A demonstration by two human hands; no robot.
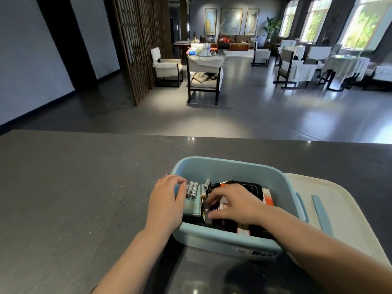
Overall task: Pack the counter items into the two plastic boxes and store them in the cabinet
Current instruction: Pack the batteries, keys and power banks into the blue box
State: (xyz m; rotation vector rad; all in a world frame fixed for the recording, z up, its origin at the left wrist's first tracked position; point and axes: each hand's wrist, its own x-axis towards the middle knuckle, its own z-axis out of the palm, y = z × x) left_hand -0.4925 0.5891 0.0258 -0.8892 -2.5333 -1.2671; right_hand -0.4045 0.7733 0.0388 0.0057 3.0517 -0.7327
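A light blue plastic box [224, 166] stands on the dark counter, close to me. Inside lie several white batteries [193, 189], a pale green flat pack [192, 206], a black device [248, 186] and orange-and-white packaging [267, 198]. My left hand [167, 200] rests over the box's left wall, fingers touching the green pack beside the batteries. My right hand [232, 205] reaches into the box, fingertips on a small metallic item [206, 211]. A cream lid [331, 209] with blue clasps lies just right of the box. Only one box shows.
The grey counter [74, 187] stretches left and far beyond the box. Past its far edge is a large room with chairs [203, 79], covered tables [347, 64] and a wooden lattice screen [140, 47].
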